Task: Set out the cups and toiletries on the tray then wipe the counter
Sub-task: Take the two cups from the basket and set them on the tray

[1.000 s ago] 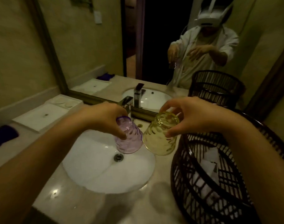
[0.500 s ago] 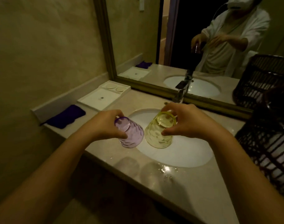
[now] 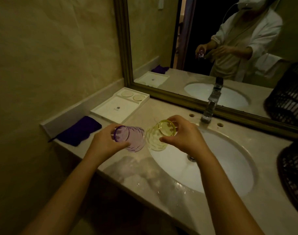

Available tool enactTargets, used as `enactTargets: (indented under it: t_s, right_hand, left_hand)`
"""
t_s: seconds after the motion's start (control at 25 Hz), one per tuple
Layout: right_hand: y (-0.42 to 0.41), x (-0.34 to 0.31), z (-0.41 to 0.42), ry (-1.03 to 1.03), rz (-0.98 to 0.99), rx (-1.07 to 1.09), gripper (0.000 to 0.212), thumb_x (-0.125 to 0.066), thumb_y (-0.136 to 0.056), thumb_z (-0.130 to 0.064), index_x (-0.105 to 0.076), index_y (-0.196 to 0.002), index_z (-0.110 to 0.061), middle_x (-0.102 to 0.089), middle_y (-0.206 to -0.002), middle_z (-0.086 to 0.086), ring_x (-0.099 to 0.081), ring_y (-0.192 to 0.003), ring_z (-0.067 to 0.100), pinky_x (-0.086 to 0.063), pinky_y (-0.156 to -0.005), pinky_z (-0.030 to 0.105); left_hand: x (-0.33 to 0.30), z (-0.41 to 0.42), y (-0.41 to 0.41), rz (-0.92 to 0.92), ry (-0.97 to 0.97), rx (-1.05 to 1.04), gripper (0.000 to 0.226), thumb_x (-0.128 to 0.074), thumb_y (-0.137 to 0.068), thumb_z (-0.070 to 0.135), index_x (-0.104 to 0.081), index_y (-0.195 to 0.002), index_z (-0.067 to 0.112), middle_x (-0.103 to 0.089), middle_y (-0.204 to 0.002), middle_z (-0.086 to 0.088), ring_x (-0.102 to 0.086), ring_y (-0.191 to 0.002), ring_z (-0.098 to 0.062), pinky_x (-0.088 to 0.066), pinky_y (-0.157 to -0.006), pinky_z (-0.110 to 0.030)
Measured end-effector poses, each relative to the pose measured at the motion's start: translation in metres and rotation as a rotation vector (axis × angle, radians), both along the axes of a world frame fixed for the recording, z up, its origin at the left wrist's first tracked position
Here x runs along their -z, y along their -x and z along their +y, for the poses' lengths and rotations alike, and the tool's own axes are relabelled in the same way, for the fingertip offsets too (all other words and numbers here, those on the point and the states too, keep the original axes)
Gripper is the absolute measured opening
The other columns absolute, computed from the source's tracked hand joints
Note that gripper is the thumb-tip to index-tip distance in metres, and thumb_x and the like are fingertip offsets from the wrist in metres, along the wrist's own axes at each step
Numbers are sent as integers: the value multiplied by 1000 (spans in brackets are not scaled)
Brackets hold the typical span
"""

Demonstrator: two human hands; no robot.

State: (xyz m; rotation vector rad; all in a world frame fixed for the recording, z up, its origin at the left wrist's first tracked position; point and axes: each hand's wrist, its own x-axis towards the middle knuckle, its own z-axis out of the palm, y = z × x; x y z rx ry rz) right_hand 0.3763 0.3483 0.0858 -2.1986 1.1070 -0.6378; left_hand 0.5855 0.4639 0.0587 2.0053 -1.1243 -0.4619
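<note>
Head view: gripping two glass cups above surface point(image 3: 161, 197).
Left hand point(image 3: 104, 143) curling round purple cup point(image 3: 133, 139); right hand point(image 3: 185, 138) pinching yellow cup point(image 3: 156, 139); hovering side by side near white tray point(image 3: 109, 112).

Glossy ribbed glass cups point(image 3: 136, 139), polished stone counter point(image 3: 163, 192), shiny metal faucet point(image 3: 211, 106).

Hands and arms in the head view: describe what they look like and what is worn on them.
Both the left hand and right hand are bare: no gloves, rings or watches visible. The forearms are bare too. In the mirror, white robe-like sleeves are pushed up towards the elbows.
</note>
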Motion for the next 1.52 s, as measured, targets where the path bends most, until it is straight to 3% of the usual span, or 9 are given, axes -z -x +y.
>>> enactTargets:
  t_s: [0.2,0.36,0.6,0.84,1.04,1.12,1.2,1.36,1.52]
  right_hand:
    - [-72,12,-49,-54,-126,12,61,-82,-59,-37,-52,-112,-33,-64,-111,-7,-59,-99,14,-54,-82,38]
    - [-120,17,-80,-56,-150,16,59,-81,-60,-33,-55,-113,-28,-66,-109,-5,-60,-100,14,-53,-85,34]
    - [-182,33,-115,-67,-120,102,60,-81,-61,-32,-55,-115,-27,-65,-109,-3,-59,-99,15,-52,-85,34]
    - [-254,44,-133,-53,-139,276,60,-81,-61,-31,-56,-115,-26,-65,-105,-5,-60,-95,13,-49,-78,26]
    - [-290,52,-147,-98,-157,435,73,-83,-59,-31,-47,-123,-27,-65,-114,2,-60,-105,20,-48,-80,29]
    - [-297,56,-157,-97,-151,482,68,-84,-59,-30,-48,-117,-24,-66,-111,2,-61,-103,21,-49,-80,30]
    - [-302,59,-174,-87,-145,507,61,-83,-60,-29,-51,-112,-22,-66,-108,1,-61,-100,21,-49,-78,29]
    - [-310,64,-223,-69,-149,524,59,-82,-61,-28,-53,-113,-24,-66,-106,0,-61,-97,21,-49,-77,32]
    - [-332,73,-286,-76,-131,492,61,-81,-61,-28,-53,-114,-23,-68,-104,2,-63,-96,23,-51,-78,34]
  left_hand:
    - [6,-41,-61,20,42,-82,53,-81,-63,22,-60,-112,18,-62,-100,3,-58,-92,-12,-44,-75,-20]
    - [8,-71,-111,37,60,-66,48,-80,-64,20,-62,-108,18,-65,-98,1,-61,-90,-13,-45,-75,-21]
    - [22,-127,-187,186,102,-27,76,-84,-57,16,-43,-119,27,-62,-115,-5,-60,-105,-22,-51,-90,-42]
    - [38,-181,-262,262,176,134,55,-79,-61,3,-57,-106,25,-63,-110,-2,-59,-102,-16,-49,-84,-27]
    - [48,-216,-293,395,246,249,63,-74,-65,-5,-51,-111,33,-57,-110,17,-54,-101,10,-46,-78,-7]
    - [54,-233,-298,424,255,233,62,-75,-65,-5,-52,-107,34,-56,-108,19,-54,-99,12,-45,-77,-7]
    - [59,-255,-305,449,246,227,57,-75,-66,-4,-55,-102,35,-60,-106,14,-56,-97,7,-46,-77,-13]
    - [65,-307,-319,399,223,196,55,-76,-66,-2,-57,-112,19,-61,-109,-3,-58,-103,-18,-50,-84,-31]
    - [71,-373,-337,278,197,103,56,-78,-64,4,-58,-116,14,-64,-111,-8,-60,-104,-26,-50,-91,-41]
